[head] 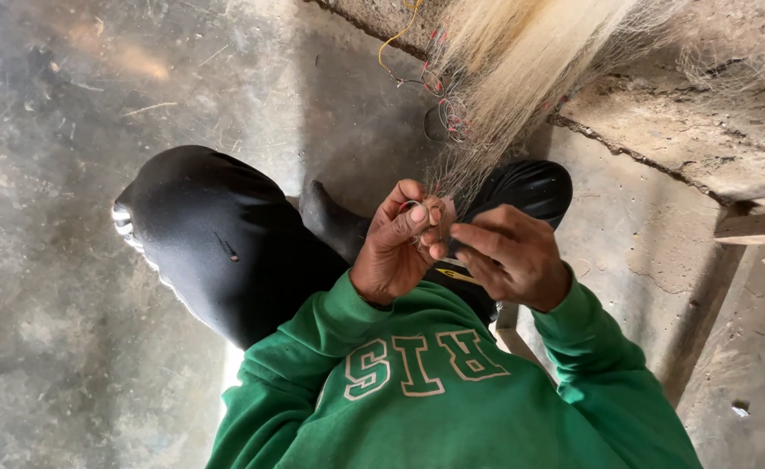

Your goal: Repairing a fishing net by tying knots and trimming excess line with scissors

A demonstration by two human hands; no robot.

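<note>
Green sweatshirt [434, 408] fills the lower frame. Left hand [395, 252] is curled, fingers pinching a small wire ring and fine mesh of a pale fishing net [504, 61]. Right hand [513, 256] is loosely closed, fingertips meeting the same spot; what it holds cannot be told. Net hangs bunched from above; several rings [452, 113] already sit along its edge. Most of the bundle looks unhandled.
</note>
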